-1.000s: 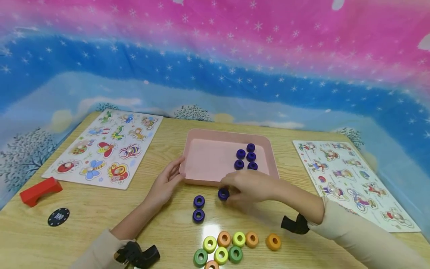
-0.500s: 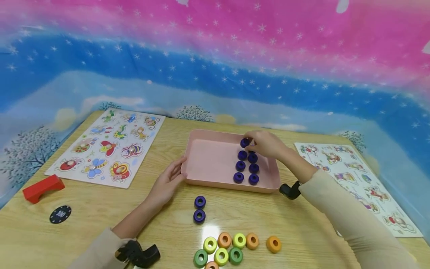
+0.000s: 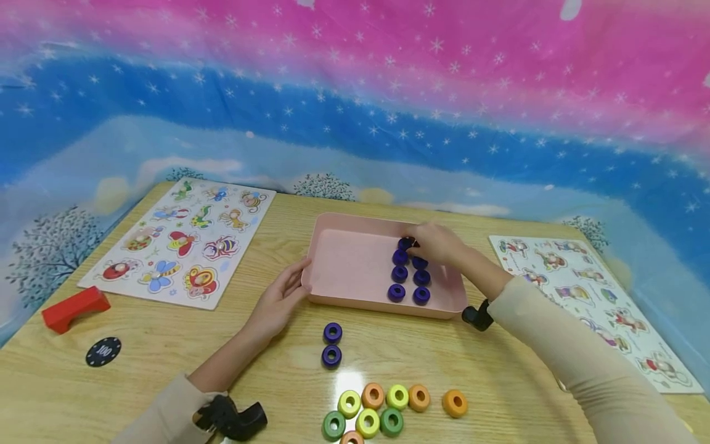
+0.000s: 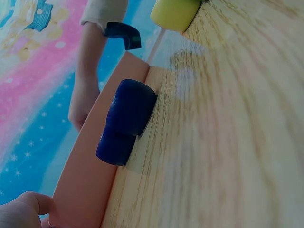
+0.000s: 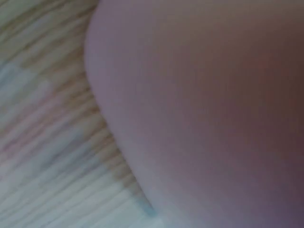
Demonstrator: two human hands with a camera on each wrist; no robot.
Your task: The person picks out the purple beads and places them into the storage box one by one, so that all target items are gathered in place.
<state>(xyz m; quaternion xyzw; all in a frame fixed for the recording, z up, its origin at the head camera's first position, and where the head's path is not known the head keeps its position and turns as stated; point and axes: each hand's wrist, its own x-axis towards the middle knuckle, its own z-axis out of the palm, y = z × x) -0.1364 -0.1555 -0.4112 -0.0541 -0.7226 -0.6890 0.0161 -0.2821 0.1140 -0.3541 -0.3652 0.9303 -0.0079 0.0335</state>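
Note:
A pink tray [image 3: 349,265] sits mid-table on the wood. Several purple rings [image 3: 398,274] lie in two columns at its right side. My right hand [image 3: 435,242] reaches over the far end of those columns and pinches one more purple ring [image 3: 407,242] low over the tray floor. My left hand [image 3: 280,296] lies flat against the tray's near-left corner, fingers straight. Two purple rings [image 3: 331,344] lie on the table in front of the tray; the left wrist view shows these two rings [image 4: 126,121] against the tray wall [image 4: 85,166]. The right wrist view is a blur of pink tray [image 5: 213,118] and wood.
A cluster of yellow-green, orange and green rings [image 3: 383,407] lies near the front edge. Picture puzzle boards lie at the left [image 3: 183,240] and right [image 3: 588,302]. A red block [image 3: 74,308] and a black chip [image 3: 103,351] sit at the far left. A starry cloth hangs behind.
My right hand picked a purple ring off the table in front of the tray, carried it to the tray's far end and lowered it. The left hand stayed put.

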